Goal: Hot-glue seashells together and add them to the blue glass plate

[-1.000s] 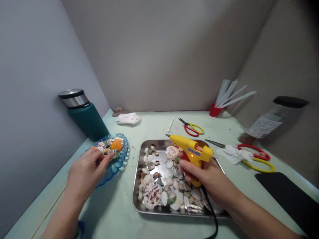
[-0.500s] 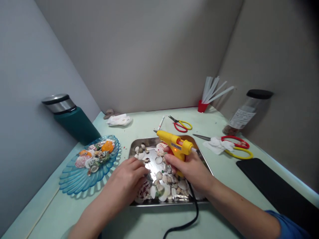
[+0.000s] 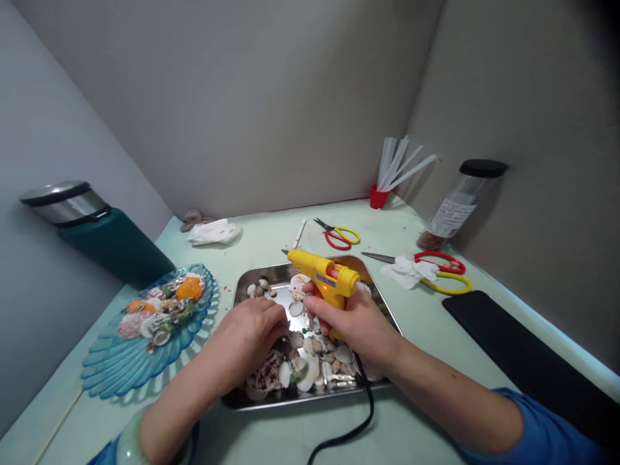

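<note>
My right hand [image 3: 361, 326] is wrapped round the grip of a yellow hot glue gun [image 3: 320, 274]. Its nozzle points to the far left, and a small orange light glows on its side. Below the gun lies a metal tray [image 3: 310, 400] of loose seashells [image 3: 305, 371]. My left hand [image 3: 249, 339] is over the tray's left part, fingers curled down and pressed together; whatever they pinch, if anything, is hidden. A large brown-speckled shell [image 3: 265, 374] lies just below that hand.
A blue glass plate [image 3: 121, 365] of shells and orange pieces stands left, beside a green bottle [image 3: 116, 245]. Behind are tissue [image 3: 213, 232], small scissors [image 3: 339, 236] and a red cup [image 3: 378, 197] of glue sticks. Larger scissors [image 3: 443, 271], a jar [image 3: 450, 213] and a black mat [image 3: 523, 361] are right.
The whole view has shifted, so most things appear farther left. My left hand has moved slightly inward over the tray, its fingers still curled. The glue gun stays in my right hand.
</note>
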Available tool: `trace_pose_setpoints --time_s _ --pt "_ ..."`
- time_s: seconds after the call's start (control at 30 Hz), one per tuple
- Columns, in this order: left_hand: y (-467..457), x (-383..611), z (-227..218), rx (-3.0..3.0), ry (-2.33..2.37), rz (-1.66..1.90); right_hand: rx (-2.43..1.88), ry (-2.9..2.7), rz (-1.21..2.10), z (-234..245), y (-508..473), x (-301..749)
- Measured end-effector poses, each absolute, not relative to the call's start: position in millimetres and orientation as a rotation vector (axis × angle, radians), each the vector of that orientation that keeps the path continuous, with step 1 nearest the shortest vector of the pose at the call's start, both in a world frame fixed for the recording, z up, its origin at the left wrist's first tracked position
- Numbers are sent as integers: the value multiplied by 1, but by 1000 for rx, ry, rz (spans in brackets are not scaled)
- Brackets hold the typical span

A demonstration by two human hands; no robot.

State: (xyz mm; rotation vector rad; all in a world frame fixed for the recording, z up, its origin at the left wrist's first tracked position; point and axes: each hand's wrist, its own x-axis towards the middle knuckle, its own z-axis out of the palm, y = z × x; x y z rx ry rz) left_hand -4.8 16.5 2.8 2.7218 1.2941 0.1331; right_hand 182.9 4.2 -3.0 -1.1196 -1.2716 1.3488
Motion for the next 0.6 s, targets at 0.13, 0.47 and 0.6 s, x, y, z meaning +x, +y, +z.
trace_pose_setpoints --time_s 0.13,0.47,0.6 --pt "22 -12 5 2703 1382 95 -1115 -1278 1363 -4 5 183" --pt "4 -45 16 2634 1466 -70 -1160 -1279 1375 -2 4 184" --pt "-7 -43 20 2678 1334 -106 -1160 -1280 1373 -2 4 184"
